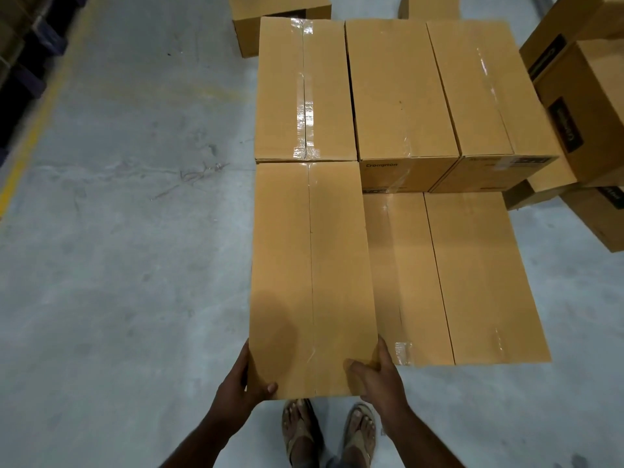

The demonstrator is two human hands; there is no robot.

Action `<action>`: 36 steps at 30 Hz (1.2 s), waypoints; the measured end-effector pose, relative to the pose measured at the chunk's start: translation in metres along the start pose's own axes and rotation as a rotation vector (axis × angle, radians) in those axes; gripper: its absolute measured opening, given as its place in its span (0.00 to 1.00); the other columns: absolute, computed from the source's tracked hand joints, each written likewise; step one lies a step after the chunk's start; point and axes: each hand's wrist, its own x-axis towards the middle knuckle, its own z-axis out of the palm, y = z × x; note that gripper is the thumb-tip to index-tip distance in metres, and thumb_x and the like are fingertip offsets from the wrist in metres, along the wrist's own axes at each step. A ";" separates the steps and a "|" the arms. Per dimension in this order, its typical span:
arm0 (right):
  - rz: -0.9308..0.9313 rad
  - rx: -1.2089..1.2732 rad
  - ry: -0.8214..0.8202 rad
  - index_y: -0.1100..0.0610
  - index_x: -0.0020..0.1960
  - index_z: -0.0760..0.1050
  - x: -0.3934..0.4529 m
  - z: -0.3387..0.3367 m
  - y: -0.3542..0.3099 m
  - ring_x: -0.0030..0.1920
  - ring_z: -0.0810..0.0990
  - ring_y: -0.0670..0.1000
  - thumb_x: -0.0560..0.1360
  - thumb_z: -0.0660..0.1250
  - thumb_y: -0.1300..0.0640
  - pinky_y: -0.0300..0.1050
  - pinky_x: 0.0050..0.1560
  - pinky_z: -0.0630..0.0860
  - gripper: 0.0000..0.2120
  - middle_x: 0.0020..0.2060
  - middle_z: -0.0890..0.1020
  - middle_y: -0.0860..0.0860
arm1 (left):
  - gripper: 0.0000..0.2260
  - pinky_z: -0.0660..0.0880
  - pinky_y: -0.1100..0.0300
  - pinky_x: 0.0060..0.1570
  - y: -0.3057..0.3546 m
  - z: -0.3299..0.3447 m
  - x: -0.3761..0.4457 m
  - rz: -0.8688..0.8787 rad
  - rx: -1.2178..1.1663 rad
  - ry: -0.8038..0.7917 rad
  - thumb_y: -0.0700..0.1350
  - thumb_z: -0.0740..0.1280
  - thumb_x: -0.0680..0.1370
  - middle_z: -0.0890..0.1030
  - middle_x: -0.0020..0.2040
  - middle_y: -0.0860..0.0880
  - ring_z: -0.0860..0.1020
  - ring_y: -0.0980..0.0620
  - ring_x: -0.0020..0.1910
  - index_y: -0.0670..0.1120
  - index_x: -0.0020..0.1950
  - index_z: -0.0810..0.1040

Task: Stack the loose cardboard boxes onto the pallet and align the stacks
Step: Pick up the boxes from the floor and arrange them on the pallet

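Dim overhead light, glare on the tape (305,109), wide-angle bending at edges.

A warehouse, by the look of it. A wide grey concrete floor (118,231) carries a painted yellow lane line (30,136), and sealed brown cardboard cartons (401,92) stand stacked in rows, with dark blue racking (30,55) alongside.

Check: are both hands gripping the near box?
Yes: the left hand and right hand clasp the near corners of the box.
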 end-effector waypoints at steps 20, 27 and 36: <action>-0.165 -0.272 -0.020 0.52 0.85 0.46 -0.016 -0.002 0.002 0.78 0.65 0.55 0.74 0.77 0.56 0.46 0.73 0.66 0.52 0.81 0.63 0.51 | 0.45 0.76 0.46 0.68 0.007 0.010 -0.007 -0.057 0.040 0.074 0.51 0.79 0.74 0.73 0.76 0.50 0.74 0.45 0.71 0.58 0.84 0.55; -0.312 -0.404 0.109 0.54 0.81 0.62 -0.097 -0.013 -0.012 0.73 0.73 0.56 0.77 0.73 0.55 0.47 0.68 0.73 0.36 0.75 0.73 0.52 | 0.36 0.73 0.49 0.68 0.037 0.008 -0.061 -0.182 0.108 0.241 0.50 0.75 0.78 0.70 0.78 0.44 0.74 0.41 0.72 0.44 0.82 0.64; -0.473 -0.273 -0.095 0.53 0.68 0.77 -0.223 0.028 -0.068 0.59 0.81 0.50 0.80 0.71 0.59 0.47 0.62 0.79 0.18 0.62 0.83 0.49 | 0.17 0.74 0.50 0.65 0.080 -0.041 -0.173 -0.067 -0.200 0.347 0.41 0.73 0.79 0.82 0.61 0.45 0.80 0.48 0.60 0.43 0.67 0.79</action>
